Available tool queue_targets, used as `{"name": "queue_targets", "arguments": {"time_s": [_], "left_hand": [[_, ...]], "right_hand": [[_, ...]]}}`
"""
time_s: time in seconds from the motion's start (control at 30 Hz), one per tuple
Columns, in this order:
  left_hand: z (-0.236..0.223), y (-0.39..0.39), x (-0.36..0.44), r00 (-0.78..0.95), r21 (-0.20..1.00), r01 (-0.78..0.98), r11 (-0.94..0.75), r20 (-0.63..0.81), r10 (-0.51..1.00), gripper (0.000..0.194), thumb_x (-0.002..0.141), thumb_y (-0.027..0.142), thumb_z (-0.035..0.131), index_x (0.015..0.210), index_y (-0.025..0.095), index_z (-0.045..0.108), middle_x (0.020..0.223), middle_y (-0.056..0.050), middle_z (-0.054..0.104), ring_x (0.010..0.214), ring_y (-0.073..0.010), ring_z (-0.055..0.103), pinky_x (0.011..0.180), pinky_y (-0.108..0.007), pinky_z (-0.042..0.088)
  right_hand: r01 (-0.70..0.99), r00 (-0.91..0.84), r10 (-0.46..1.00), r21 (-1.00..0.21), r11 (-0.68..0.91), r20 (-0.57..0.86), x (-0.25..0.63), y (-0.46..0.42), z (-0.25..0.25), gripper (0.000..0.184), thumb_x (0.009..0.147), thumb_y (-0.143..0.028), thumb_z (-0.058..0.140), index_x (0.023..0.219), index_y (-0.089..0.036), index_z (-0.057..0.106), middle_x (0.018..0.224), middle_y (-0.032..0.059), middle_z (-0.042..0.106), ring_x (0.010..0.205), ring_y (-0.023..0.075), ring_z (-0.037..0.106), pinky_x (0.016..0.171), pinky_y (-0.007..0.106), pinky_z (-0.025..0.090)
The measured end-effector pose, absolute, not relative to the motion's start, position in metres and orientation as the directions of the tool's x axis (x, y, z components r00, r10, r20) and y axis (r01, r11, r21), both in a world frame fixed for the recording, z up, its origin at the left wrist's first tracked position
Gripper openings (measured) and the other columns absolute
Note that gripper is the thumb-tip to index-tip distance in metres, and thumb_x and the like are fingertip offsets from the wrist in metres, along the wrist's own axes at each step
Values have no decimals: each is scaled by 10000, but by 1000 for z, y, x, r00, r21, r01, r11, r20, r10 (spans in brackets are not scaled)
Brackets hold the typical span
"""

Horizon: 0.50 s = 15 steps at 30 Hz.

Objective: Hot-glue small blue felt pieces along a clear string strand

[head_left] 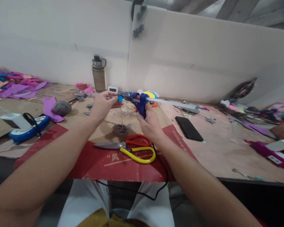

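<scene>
My right hand (149, 121) is wrapped round the handle of a blue hot glue gun (141, 104), with a long white glue stick (167, 101) jutting from its back. The gun's nozzle points left, at a small blue piece (120, 98) pinched in the fingertips of my left hand (105, 103). Whether nozzle and piece touch, I cannot tell. A grey strand hangs below the piece toward a loose coil of yarn (121, 128) on the board. Nearer me lie scissors (138, 154) with red and yellow handles.
Behind my hands stand a drink bottle (99, 75) and a small white digital display (113, 90). A black phone (188, 128) lies to the right. On the left are a grey yarn ball (62, 108), purple felt (29, 90) and a blue power strip (29, 130). The gun's black cord (164, 168) loops over the front edge.
</scene>
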<state>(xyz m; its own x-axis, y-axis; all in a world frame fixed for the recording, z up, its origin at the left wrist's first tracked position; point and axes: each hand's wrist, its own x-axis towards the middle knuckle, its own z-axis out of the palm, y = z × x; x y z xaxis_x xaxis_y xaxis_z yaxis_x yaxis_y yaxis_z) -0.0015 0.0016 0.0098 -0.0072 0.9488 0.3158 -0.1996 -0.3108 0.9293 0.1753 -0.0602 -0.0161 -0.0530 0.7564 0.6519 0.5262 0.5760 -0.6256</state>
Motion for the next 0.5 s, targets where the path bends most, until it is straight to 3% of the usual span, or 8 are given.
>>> {"name": "queue_targets", "arguments": {"time_s": [0.5], "left_hand": [[8, 2, -3, 5, 920, -183, -346, 353, 936, 86, 771, 104, 632, 849, 121, 598, 698, -54, 692, 645, -173, 706, 713, -347, 604]], "right_hand": [[542, -50, 761, -622, 565, 647, 175, -60, -17, 286, 821, -191, 485, 1106, -217, 492, 975, 84, 625, 874, 226, 585, 837, 426, 484]]}}
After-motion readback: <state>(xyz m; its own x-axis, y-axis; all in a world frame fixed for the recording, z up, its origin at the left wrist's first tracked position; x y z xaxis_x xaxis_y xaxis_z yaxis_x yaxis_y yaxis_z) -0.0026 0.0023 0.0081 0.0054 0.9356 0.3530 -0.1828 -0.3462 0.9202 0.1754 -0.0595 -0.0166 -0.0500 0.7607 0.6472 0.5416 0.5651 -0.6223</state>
